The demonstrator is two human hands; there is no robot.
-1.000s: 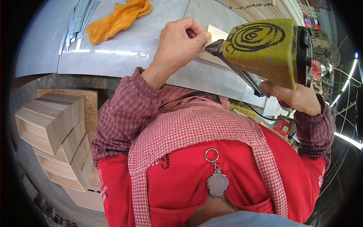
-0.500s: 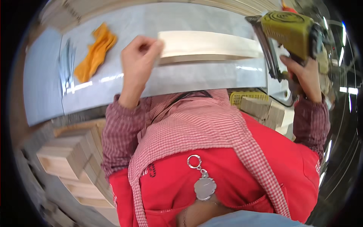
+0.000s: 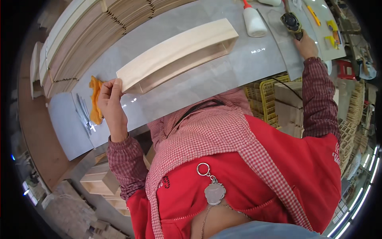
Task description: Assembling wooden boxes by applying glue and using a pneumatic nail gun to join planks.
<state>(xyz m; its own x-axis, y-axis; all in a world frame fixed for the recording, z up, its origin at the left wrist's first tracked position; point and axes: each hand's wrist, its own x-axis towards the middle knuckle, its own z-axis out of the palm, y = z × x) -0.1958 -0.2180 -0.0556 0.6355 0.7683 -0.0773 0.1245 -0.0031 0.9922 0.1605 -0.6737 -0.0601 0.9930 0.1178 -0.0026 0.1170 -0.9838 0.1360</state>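
Note:
A long, shallow box of pale wood lies slantwise on the grey tabletop, its open side toward me. My left hand pinches the box's near left corner between thumb and fingers. At the far right of the table, my right hand is closed round the grip of a yellow-green and black nail gun. Part of the gun is hidden by the hand and foreshortening. An orange cloth lies just left of my left hand.
A white glue bottle with a red tip stands beyond the box. Stacked wooden boards line the far left. A yellow marker lies at far right. Below the table are a yellow crate and wooden boxes.
The nail gun has moved away from the box's right end toward the table's far right. My left hand now grips the box corner, and the view has turned, so the box appears tilted.

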